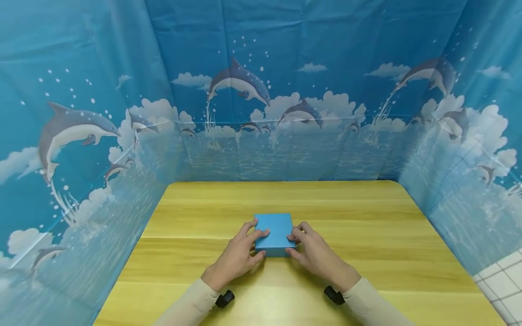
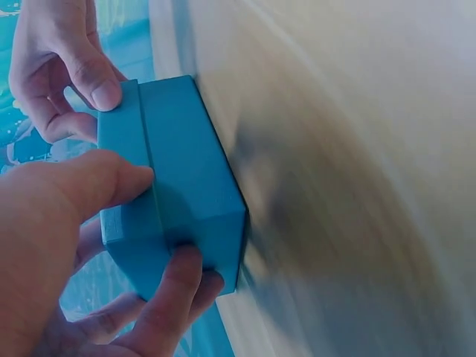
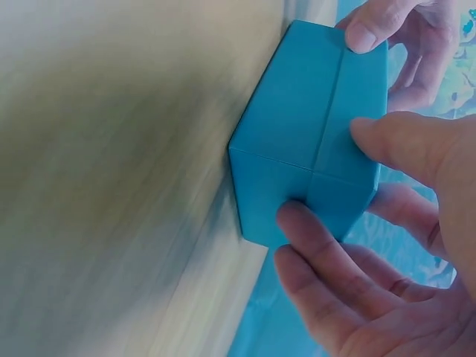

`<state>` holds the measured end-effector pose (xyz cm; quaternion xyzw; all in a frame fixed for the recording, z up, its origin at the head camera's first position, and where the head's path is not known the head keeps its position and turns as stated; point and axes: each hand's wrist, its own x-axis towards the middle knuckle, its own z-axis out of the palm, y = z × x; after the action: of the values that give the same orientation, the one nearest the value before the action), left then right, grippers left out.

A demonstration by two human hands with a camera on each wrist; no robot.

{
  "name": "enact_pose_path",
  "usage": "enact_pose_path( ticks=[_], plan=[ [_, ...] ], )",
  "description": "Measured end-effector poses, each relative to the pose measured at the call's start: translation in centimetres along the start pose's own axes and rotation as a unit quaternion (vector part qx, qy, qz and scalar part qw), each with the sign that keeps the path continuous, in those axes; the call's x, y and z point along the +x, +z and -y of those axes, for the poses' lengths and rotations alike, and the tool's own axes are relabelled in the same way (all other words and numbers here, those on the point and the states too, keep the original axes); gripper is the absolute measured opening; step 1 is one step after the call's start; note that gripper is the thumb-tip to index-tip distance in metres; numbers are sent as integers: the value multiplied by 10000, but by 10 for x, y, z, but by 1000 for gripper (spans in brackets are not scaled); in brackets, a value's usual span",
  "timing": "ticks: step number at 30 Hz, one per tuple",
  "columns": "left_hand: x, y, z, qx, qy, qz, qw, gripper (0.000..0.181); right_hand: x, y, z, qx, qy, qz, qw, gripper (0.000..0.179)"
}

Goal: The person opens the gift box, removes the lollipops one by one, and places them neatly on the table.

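Observation:
A blue lidded box (image 1: 274, 227) sits on the table in the head view, its lid closed, with a seam visible around the upper part in both wrist views. My left hand (image 1: 235, 256) grips its left side: the thumb (image 2: 126, 178) presses the near face at the lid, one finger lies over the top and others touch the side. On the opposite side, my right hand (image 1: 319, 254) holds the box likewise, its thumb (image 3: 401, 141) on the near face and fingertips (image 3: 297, 216) against the right side. The far side of the box is hidden.
The yellow wood-grain table (image 1: 195, 217) extends around the box. Blue dolphin-printed curtains (image 1: 285, 149) enclose the back and both sides. White floor tiles (image 1: 503, 280) show at the lower right. A black strap device (image 1: 225, 299) is on each wrist.

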<state>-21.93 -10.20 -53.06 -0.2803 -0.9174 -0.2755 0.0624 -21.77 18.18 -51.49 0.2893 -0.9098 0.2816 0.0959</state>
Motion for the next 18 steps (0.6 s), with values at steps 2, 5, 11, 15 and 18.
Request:
enact_pose_path(
  ticks=[2,5,11,15,18],
  plan=[
    [-2,3,-3,-6,5,36,10000,59,-5,-2,2,-27,40,23,10000,28],
    [-4,6,-8,-106,-3,110,9999,59,-9,-7,2,-16,84,90,9999,26],
    [-6,7,-15,-328,-106,163,9993,60,-13,-13,3,-45,80,222,9997,23],
    [-7,7,-18,-599,-192,221,9978,59,-16,-15,4,-126,120,207,9996,23],
    [-8,6,-21,-897,-335,279,9950,59,-18,-16,6,-70,170,193,9996,22]
  ],
)
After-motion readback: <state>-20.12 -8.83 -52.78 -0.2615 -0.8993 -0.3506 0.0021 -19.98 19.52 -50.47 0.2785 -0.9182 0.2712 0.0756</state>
